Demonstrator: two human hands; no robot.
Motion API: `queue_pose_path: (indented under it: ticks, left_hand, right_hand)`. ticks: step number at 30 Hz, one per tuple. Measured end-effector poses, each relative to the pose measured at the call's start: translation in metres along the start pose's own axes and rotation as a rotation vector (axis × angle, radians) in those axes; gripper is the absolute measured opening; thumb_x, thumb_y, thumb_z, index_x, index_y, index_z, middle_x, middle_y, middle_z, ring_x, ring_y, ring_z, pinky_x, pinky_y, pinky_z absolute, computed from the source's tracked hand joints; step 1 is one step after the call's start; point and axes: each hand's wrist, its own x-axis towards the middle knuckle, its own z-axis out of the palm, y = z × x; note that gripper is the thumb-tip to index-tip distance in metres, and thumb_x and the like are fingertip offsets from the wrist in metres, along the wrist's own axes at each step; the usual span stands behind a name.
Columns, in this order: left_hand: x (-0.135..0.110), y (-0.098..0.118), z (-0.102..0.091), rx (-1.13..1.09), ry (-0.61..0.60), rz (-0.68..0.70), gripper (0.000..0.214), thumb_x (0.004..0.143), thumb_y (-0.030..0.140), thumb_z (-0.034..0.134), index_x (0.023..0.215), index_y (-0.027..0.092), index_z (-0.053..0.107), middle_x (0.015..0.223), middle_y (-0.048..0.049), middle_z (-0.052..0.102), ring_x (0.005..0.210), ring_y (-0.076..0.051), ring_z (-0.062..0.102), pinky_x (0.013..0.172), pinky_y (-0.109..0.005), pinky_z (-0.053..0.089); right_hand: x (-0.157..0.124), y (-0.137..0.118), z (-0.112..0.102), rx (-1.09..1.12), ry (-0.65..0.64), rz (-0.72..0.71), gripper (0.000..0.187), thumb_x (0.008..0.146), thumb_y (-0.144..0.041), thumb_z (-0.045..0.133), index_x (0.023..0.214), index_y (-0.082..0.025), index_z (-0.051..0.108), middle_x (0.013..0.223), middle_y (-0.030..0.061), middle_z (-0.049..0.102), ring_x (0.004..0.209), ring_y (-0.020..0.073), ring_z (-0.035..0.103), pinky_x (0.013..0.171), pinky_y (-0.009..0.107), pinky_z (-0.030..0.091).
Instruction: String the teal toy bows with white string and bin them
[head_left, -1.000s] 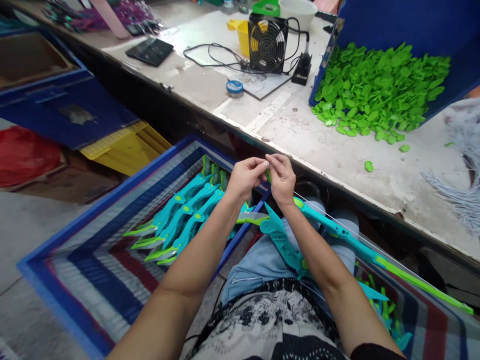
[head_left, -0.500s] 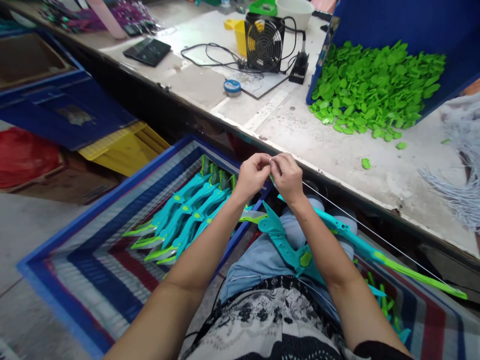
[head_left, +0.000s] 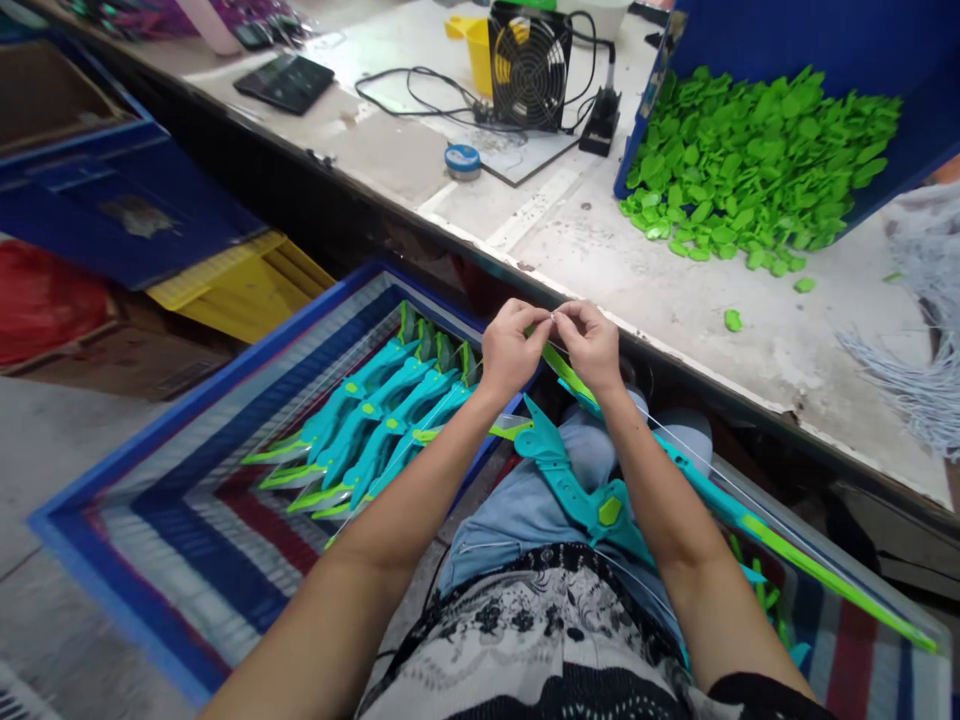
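Observation:
A teal and green toy bow [head_left: 551, 462] lies across my lap, its long limb running under my right forearm to a green tip [head_left: 911, 632] at the lower right. A white string [head_left: 679, 440] stretches along that limb up to my hands. My left hand [head_left: 510, 348] and my right hand [head_left: 592, 350] meet fingertip to fingertip near the table edge, both pinching the string's end. Just below them shows the bow's other green limb end [head_left: 568, 372]. Whether there is a knot or loop between the fingertips is too small to tell.
Left of my legs, a blue-rimmed crate [head_left: 75, 530] holds several similar bows [head_left: 367, 410]. Another lined crate [head_left: 862, 640] sits at right. On the table [head_left: 555, 225] are a blue bin of green pieces [head_left: 757, 170], white strings [head_left: 900, 380], a fan [head_left: 529, 70] and a blue-lidded tin [head_left: 463, 162].
My hands have shifted slightly right, with the fingers still pinched together. The bow's far right tip has dropped lower, and its green limb end now shows beneath my right hand.

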Motion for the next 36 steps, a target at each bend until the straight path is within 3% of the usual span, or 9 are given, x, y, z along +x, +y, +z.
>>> queue_pose_path:
  ticks: [4, 11, 16, 20, 24, 27, 30, 33, 36]
  left_hand:
    - [0.001, -0.005, -0.002, -0.027, -0.056, 0.002, 0.015, 0.084, 0.024, 0.060, 0.084, 0.020, 0.075, 0.077, -0.0012, 0.056, 0.075, -0.014, 0.054, 0.068, -0.025, 0.043]
    - [0.000, -0.006, -0.001, 0.023, -0.038, -0.063, 0.011, 0.079, 0.021, 0.064, 0.074, 0.020, 0.074, 0.078, -0.0016, 0.055, 0.076, -0.015, 0.054, 0.071, -0.027, 0.045]
    - [0.002, -0.006, 0.003, 0.020, -0.001, -0.096, 0.013, 0.079, 0.020, 0.063, 0.070, 0.019, 0.072, 0.076, -0.0017, 0.056, 0.076, -0.016, 0.054, 0.073, -0.028, 0.045]
    - [0.010, 0.001, 0.003, -0.095, -0.033, -0.100, 0.011, 0.079, 0.018, 0.062, 0.080, 0.019, 0.073, 0.087, -0.0029, 0.062, 0.082, -0.016, 0.056, 0.076, -0.028, 0.046]
    - [0.005, 0.020, -0.009, -0.287, -0.110, -0.186, 0.029, 0.077, 0.019, 0.065, 0.106, 0.024, 0.069, 0.104, -0.0032, 0.065, 0.091, -0.017, 0.059, 0.069, -0.025, 0.046]
    - [-0.031, 0.023, -0.031, -0.278, -0.069, -0.272, 0.019, 0.082, 0.029, 0.062, 0.099, 0.022, 0.068, 0.091, -0.0033, 0.066, 0.083, -0.017, 0.061, 0.065, -0.024, 0.046]
    - [-0.097, 0.003, -0.062, -0.074, -0.269, -0.305, 0.018, 0.082, 0.035, 0.060, 0.077, 0.019, 0.066, 0.072, -0.0030, 0.064, 0.070, -0.016, 0.058, 0.065, -0.027, 0.046]
    - [-0.171, -0.023, -0.094, 0.182, -0.559, -0.349, 0.018, 0.080, 0.036, 0.059, 0.078, 0.019, 0.065, 0.075, -0.0044, 0.066, 0.070, -0.018, 0.059, 0.067, -0.030, 0.047]
    - [-0.224, -0.038, -0.112, 0.367, -0.729, -0.389, 0.020, 0.082, 0.039, 0.058, 0.085, 0.020, 0.063, 0.080, -0.0052, 0.066, 0.077, -0.020, 0.060, 0.073, -0.032, 0.048]
  right_hand:
    - [-0.004, 0.003, -0.004, -0.071, 0.007, -0.047, 0.013, 0.087, -0.027, 0.052, 0.078, -0.018, 0.058, 0.080, 0.0014, 0.059, 0.074, 0.0133, 0.057, 0.069, 0.028, 0.049]
    - [-0.011, 0.020, 0.001, -0.322, 0.018, -0.244, 0.018, 0.094, -0.026, 0.043, 0.080, -0.020, 0.052, 0.084, 0.0046, 0.056, 0.082, 0.0163, 0.055, 0.077, 0.031, 0.047]
    - [-0.009, 0.019, -0.003, -0.427, 0.090, -0.187, 0.024, 0.097, -0.032, 0.037, 0.086, -0.021, 0.055, 0.086, 0.0054, 0.056, 0.080, 0.0166, 0.056, 0.076, 0.031, 0.047]
    - [-0.046, -0.012, -0.029, -0.483, -0.109, -0.150, 0.032, 0.095, -0.044, 0.047, 0.119, -0.024, 0.054, 0.100, 0.0058, 0.062, 0.084, 0.0180, 0.058, 0.078, 0.031, 0.049]
    - [-0.088, -0.008, -0.079, -0.932, -0.266, -0.091, 0.065, 0.085, -0.043, 0.063, 0.143, -0.022, 0.041, 0.126, 0.0165, 0.054, 0.104, 0.0299, 0.055, 0.087, 0.043, 0.047]
    - [-0.093, 0.021, -0.119, -1.146, -0.331, -0.075, 0.070, 0.083, -0.041, 0.064, 0.145, -0.018, 0.039, 0.134, 0.0229, 0.047, 0.116, 0.0369, 0.048, 0.092, 0.053, 0.042]
    - [-0.089, 0.036, -0.138, -1.143, -0.319, -0.158, 0.068, 0.084, -0.047, 0.061, 0.143, -0.019, 0.042, 0.144, 0.0224, 0.037, 0.131, 0.0410, 0.034, 0.100, 0.060, 0.033]
    - [-0.094, 0.025, -0.124, -1.040, -0.260, -0.207, 0.052, 0.089, -0.048, 0.053, 0.134, -0.024, 0.051, 0.144, 0.0165, 0.039, 0.136, 0.0397, 0.029, 0.103, 0.063, 0.028]
    - [-0.109, 0.008, -0.086, -0.857, -0.306, -0.232, 0.034, 0.091, -0.041, 0.050, 0.120, -0.026, 0.061, 0.132, 0.0118, 0.053, 0.130, 0.0349, 0.040, 0.104, 0.060, 0.031]
